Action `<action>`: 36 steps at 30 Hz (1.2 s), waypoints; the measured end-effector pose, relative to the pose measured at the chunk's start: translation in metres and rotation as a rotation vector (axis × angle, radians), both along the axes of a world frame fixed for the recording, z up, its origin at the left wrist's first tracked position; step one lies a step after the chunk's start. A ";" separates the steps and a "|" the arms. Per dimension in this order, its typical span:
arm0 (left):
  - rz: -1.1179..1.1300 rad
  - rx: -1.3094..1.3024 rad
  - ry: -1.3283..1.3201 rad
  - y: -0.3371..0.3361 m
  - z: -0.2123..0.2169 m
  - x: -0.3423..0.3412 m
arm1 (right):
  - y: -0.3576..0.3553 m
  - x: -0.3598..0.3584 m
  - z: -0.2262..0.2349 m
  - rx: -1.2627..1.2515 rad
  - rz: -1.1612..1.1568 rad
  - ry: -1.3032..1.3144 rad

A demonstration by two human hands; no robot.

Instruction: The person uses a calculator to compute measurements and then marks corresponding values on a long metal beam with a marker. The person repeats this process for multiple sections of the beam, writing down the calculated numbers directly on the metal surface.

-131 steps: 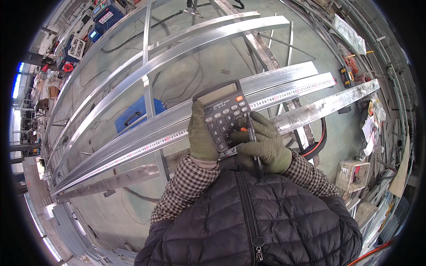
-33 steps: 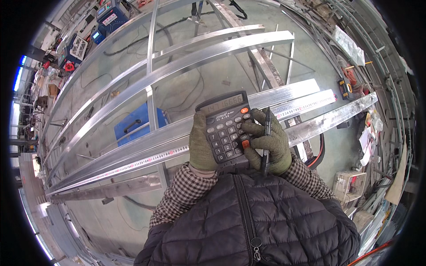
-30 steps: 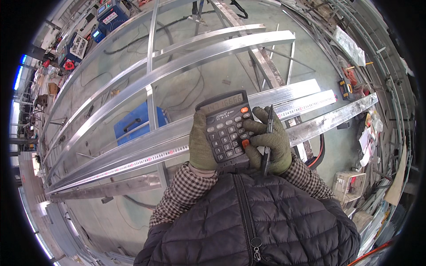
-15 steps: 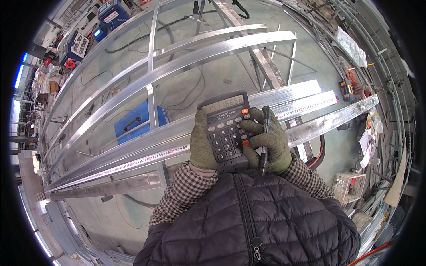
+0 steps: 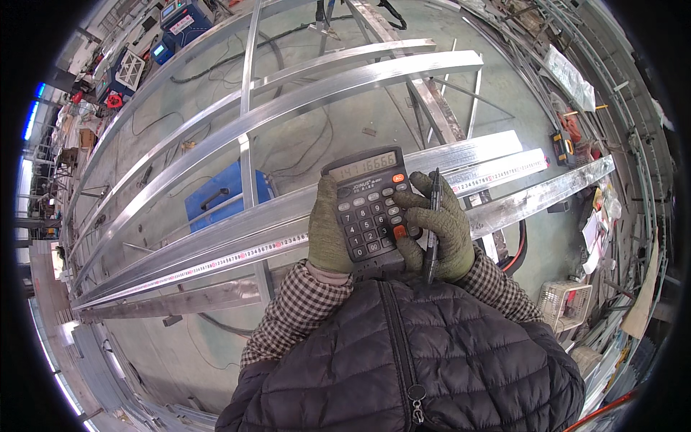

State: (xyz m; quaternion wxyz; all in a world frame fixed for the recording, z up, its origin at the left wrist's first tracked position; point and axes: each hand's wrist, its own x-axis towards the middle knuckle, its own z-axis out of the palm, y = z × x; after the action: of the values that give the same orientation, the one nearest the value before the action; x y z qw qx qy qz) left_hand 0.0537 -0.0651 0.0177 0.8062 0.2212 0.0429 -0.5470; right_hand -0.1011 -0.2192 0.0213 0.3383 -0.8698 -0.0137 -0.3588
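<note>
A black desk calculator (image 5: 368, 216) with digits on its display is tilted up before my chest. My left hand (image 5: 327, 227), in an olive-green glove, grips its left edge with the thumb along the side. My right hand (image 5: 443, 234), gloved alike, lies over the calculator's right-hand keys with fingers bent. A dark marker pen (image 5: 433, 223) stands upright between the fingers of that hand. Behind the calculator, a white measuring tape (image 5: 209, 268) stretches along a silver metal bar (image 5: 461, 155). Another metal bar (image 5: 547, 194) lies nearer on the right.
Long metal tubes (image 5: 302, 97) cross the far side over a frame (image 5: 439, 115). Below them is a blue panel (image 5: 223, 198) with a black handle. A white plastic basket (image 5: 565, 304) stands on the right. Blue machines (image 5: 183, 25) and cables are at the far left.
The fingers of my right hand have shifted slightly over the keys, and the pen has tilted a little to the right. My left hand and the calculator look the same.
</note>
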 end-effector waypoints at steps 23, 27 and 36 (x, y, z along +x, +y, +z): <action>-0.054 0.194 -0.136 0.002 -0.002 0.010 | 0.007 0.010 0.006 -0.149 0.388 0.241; 0.070 0.357 -0.232 -0.002 -0.001 0.000 | 0.012 0.018 0.005 -0.064 0.413 0.181; 0.081 0.377 -0.193 -0.004 -0.002 -0.001 | 0.014 0.020 0.011 -0.091 0.392 0.184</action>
State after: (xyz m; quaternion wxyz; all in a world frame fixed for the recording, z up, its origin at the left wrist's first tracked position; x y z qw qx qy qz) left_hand 0.0525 -0.0688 0.0158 0.7723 0.4173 0.0758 -0.4730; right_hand -0.0810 -0.2055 0.0319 0.3619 -0.8940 -0.1675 -0.2042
